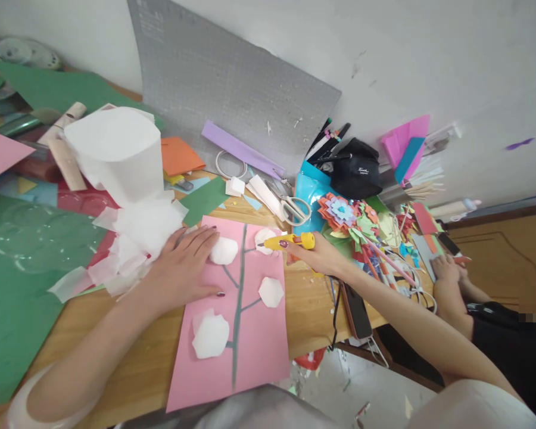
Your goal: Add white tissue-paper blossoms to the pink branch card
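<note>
A pink sheet (259,339) with a grey painted branch lies on the wooden table (312,310). Several white tissue flowers are stuck on it. My left hand (183,268) lies flat on the sheet's left edge, fingers stretched out, fingertips touching a white flower (224,251). My right hand (317,253) grips a yellow glue gun (290,241) with its nozzle pointing left at another white flower (264,237) near the sheet's top right.
White tissue pieces (138,232) and a rolled white sheet (116,152) sit at left on green paper (9,298). Scissors (295,208), paper flowers (343,214), a black pouch (355,170) and a grey mat (232,89) stand behind. Another person's hands (446,268) rest at right.
</note>
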